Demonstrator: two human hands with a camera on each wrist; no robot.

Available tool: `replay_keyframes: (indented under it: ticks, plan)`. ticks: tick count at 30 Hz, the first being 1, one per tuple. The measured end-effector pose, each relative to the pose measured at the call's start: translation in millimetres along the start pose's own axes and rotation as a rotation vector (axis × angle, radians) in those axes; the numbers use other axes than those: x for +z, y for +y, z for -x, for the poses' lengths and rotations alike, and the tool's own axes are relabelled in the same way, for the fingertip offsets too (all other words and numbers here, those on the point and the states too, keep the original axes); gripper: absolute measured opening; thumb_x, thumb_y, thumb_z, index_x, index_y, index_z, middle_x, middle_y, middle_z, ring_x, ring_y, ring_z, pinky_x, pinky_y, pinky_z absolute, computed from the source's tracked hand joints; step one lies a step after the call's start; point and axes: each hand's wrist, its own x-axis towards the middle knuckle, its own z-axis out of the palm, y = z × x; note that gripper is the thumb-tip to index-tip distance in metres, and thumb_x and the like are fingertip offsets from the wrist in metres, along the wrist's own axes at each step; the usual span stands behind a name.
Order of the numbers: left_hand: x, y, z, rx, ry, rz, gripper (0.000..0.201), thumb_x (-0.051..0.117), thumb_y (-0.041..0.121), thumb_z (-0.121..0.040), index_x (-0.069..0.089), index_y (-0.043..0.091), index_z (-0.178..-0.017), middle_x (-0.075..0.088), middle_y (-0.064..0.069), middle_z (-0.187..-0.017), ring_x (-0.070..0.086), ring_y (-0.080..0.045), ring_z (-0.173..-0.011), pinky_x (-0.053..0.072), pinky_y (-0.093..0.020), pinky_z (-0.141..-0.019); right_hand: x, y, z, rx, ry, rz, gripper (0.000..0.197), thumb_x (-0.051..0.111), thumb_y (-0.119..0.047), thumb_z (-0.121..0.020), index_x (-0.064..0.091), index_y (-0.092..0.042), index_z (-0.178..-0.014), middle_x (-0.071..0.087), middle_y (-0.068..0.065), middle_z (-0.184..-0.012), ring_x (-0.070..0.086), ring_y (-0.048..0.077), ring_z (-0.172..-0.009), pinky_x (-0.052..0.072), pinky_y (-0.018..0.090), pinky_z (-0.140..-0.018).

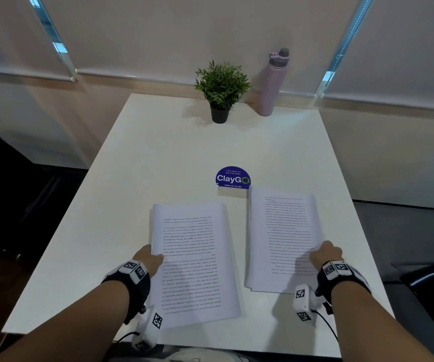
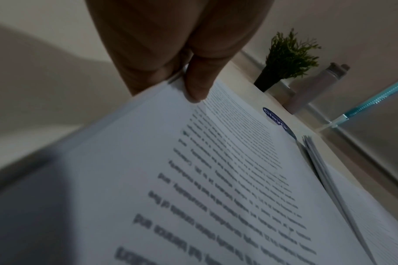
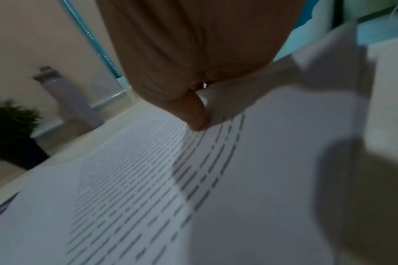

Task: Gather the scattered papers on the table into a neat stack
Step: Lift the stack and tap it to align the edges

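Two paper bundles lie side by side, long axes running away from the person: left hand (image 1: 146,259) pinches the left bundle (image 1: 193,259), right hand (image 1: 326,254) the right bundle (image 1: 281,236).

left paper stack (image 1: 193,259) printed, tilted | right paper stack (image 1: 280,239) beside, apart | table (image 1: 158,152)

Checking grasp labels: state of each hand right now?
Left hand: pinching the left pile, thumb on top.
Right hand: gripping the right pile at its right edge.
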Motion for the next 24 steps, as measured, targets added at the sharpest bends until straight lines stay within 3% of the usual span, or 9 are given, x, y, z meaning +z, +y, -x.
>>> replay_keyframes:
  ticks: [3,6,9,12,15,18,20,22,24]
  plan:
    - [-5,4,4,-0.032,0.040,0.000,0.037,0.049,0.015,-0.093,0.049,-0.003,-0.125,0.057,-0.024,-0.122,0.056,-0.034,-0.099,0.046,-0.036,-0.086,1,-23,14,-0.105,-0.022,-0.079,0.036,0.047,-0.007,-0.091,0.044,0.005,-0.125,0.045,0.028,-0.131,0.053,0.040,-0.113,0.045,0.040,-0.091]
    - [-13,4,4,-0.076,0.078,0.037,0.038,0.050,0.015,-0.093,0.048,-0.004,-0.126,0.055,-0.024,-0.124,0.055,-0.036,-0.101,0.043,-0.035,-0.082,-10,-50,37,-0.292,0.040,-0.224,0.026,0.044,-0.004,-0.088,0.050,0.000,-0.113,0.060,0.024,-0.113,0.057,0.032,-0.090,0.049,0.038,-0.080]
    - [-18,-2,-3,-0.108,0.080,0.185,0.042,0.055,0.016,-0.089,0.049,-0.005,-0.126,0.058,-0.025,-0.121,0.059,-0.039,-0.102,0.049,-0.043,-0.091,-38,-81,71,-0.459,0.160,-0.182,0.031,0.040,-0.004,-0.086,0.049,-0.012,-0.114,0.062,0.016,-0.098,0.059,0.032,-0.084,0.051,0.037,-0.070]
    - [-15,-14,-22,-0.106,0.064,0.298,0.047,0.054,0.022,-0.089,0.049,-0.003,-0.128,0.060,-0.025,-0.119,0.061,-0.042,-0.102,0.049,-0.054,-0.094,-70,-111,115,-0.669,0.346,-0.079,0.038,0.043,-0.001,-0.083,0.052,-0.015,-0.117,0.063,0.009,-0.097,0.054,0.027,-0.078,0.043,0.031,-0.064]
    - [-15,-8,-16,-0.102,0.069,0.298,0.049,0.044,0.026,-0.093,0.042,-0.002,-0.133,0.056,-0.023,-0.126,0.058,-0.041,-0.108,0.047,-0.051,-0.097,-85,-132,153,-0.826,0.447,-0.060,0.032,0.043,0.000,-0.082,0.055,-0.016,-0.107,0.059,0.001,-0.088,0.047,0.021,-0.072,0.035,0.027,-0.058]
    - [-13,-13,-23,-0.100,0.046,0.344,0.073,0.038,0.058,-0.087,0.038,0.004,-0.138,0.052,-0.019,-0.133,0.056,-0.038,-0.114,0.045,-0.049,-0.100,-70,-145,174,-0.893,0.332,-0.091,0.029,0.043,-0.002,-0.085,0.056,-0.017,-0.105,0.057,-0.002,-0.085,0.056,0.023,-0.075,0.037,0.027,-0.057]
    - [-8,-31,-51,-0.131,0.055,0.416,0.108,0.030,0.085,-0.061,0.040,0.010,-0.138,0.054,-0.016,-0.133,0.056,-0.036,-0.115,0.043,-0.050,-0.102,-41,-149,172,-0.829,0.164,-0.145,0.034,0.043,-0.003,-0.085,0.057,-0.018,-0.111,0.061,0.004,-0.094,0.061,0.027,-0.088,0.040,0.027,-0.066]
    - [-4,-40,-67,-0.205,0.057,0.512,0.130,0.025,0.094,-0.040,0.033,0.016,-0.143,0.046,-0.013,-0.143,0.049,-0.034,-0.126,0.036,-0.050,-0.108,-4,-147,162,-0.720,-0.026,-0.242,0.030,0.043,-0.002,-0.084,0.059,-0.016,-0.105,0.063,0.009,-0.098,0.062,0.029,-0.097,0.042,0.027,-0.073]
    - [-3,-38,-60,-0.207,0.047,0.572,0.130,0.029,0.094,-0.040,0.032,0.016,-0.144,0.045,-0.013,-0.143,0.048,-0.033,-0.127,0.035,-0.048,-0.109,32,-141,151,-0.639,-0.167,-0.267,0.021,0.045,-0.001,-0.084,0.058,-0.011,-0.097,0.060,0.012,-0.094,0.062,0.031,-0.098,0.041,0.025,-0.075]
